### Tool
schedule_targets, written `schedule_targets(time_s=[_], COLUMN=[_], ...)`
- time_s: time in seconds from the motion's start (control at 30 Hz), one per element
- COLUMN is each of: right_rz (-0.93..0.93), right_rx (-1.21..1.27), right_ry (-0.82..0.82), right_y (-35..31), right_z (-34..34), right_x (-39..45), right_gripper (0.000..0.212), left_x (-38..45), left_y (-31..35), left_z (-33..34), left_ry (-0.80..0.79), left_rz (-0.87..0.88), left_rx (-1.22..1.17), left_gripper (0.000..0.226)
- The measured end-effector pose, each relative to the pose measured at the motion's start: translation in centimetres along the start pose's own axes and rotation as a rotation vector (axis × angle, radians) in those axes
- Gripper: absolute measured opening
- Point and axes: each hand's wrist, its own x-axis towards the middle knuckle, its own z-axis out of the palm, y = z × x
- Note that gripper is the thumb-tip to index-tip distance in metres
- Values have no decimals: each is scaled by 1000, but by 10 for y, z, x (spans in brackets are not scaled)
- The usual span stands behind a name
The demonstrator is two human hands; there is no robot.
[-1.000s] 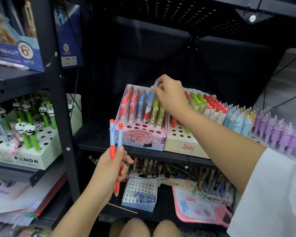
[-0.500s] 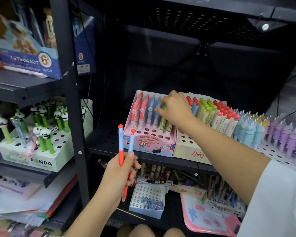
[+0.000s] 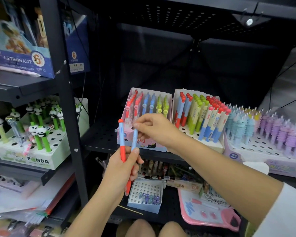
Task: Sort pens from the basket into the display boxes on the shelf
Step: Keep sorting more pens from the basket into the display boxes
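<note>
Fingers of the right hand (image 3: 154,129) left the pink box (image 3: 144,144) and pinched a pen (image 3: 134,139) clenched in the left hand (image 3: 121,170), readying another placement.

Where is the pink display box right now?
In the head view, the pink display box sits mid-frame on the black shelf, left of the white box of red-topped pens, partly hidden behind both hands.

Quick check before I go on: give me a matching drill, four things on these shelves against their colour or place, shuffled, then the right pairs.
Things:
1. left hand
2. right hand
3. panda pens
4. purple pens

States or places:
A. far right box
B. white box on the left shelf
C. pinches the top of the light blue pen
D. grips two pens upright

Pairs: 1-D, 2-C, 3-B, 4-A
</note>
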Motion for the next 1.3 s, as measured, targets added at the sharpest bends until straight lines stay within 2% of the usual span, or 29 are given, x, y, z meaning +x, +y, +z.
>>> schedule_targets(time_s=[0.2,0.3,0.37,0.43,0.53,0.6,0.77,1.07,1.2,1.3], right_rz=[-11,43,45,-26,-182,-227,-100,-93,-41,-14], right_rx=[156,185,121,34,-188,-351,-657,-669,-748,-947], right_ry=[203,185,218,381,707,794,672,628,554,485], right_y=[-1,2,4,-1,-12,-14,3,9,12,8], right_z=[-24,-29,-36,-54,-94,-116,-132,-143,-141,-132], right_x=[-5,-15,-20,-21,-17,-13,0,6,6,10], right_gripper=[12,7,14,15,3,6,14,9,9,19], left_x=[-3,-3,-3,-3,-2,-2,-3,0,-1,-4], left_y=[-1,-2,-1,1,0,-2,-6,-5,-6,-6], left_z=[-1,7,15,23,29,32,39,39,41,43], left_ry=[-29,-28,-40,-55,-53,-64,-80,-37,-89,-109], left_rz=[-15,-6,-1,-3,-52,-88,-165,-197,-168,-96], left_rx=[6,-3,-1,-5,0,4,-18,-138,-89,33], left_gripper=[20,18,18,16,13,15,15,21,22,21])
